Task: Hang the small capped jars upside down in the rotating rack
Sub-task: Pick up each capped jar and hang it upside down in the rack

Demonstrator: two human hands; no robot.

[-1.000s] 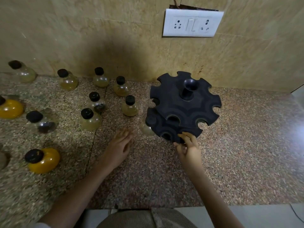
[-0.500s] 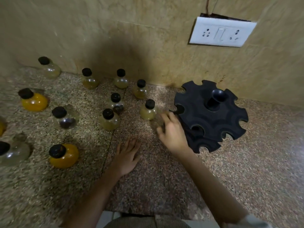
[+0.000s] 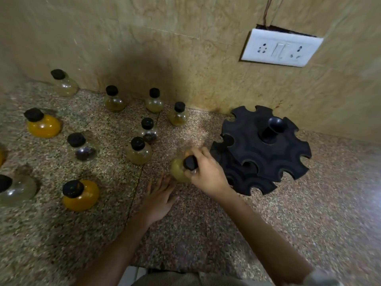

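A black two-tier rotating rack [image 3: 266, 149] with notched edges stands on the speckled counter at the right, near the wall. My right hand [image 3: 206, 172] is shut on a small jar of yellowish powder [image 3: 178, 170] by its black cap, just left of the rack's lower tier. My left hand [image 3: 159, 197] lies flat and open on the counter below that jar. Several more capped jars stand to the left, among them a pale one [image 3: 139, 151], a dark-filled one [image 3: 148, 131] and an orange one [image 3: 79, 195].
A tiled wall runs close behind the rack, with a white socket plate [image 3: 280, 48] above it. Another orange jar [image 3: 42, 124] and clear jars [image 3: 82, 147] spread to the far left. The counter's front edge [image 3: 144, 267] is near my body.
My right hand left the rack's rim, moved left and took hold of a small jar by its cap. My left hand stayed flat on the counter. The view shifted left.
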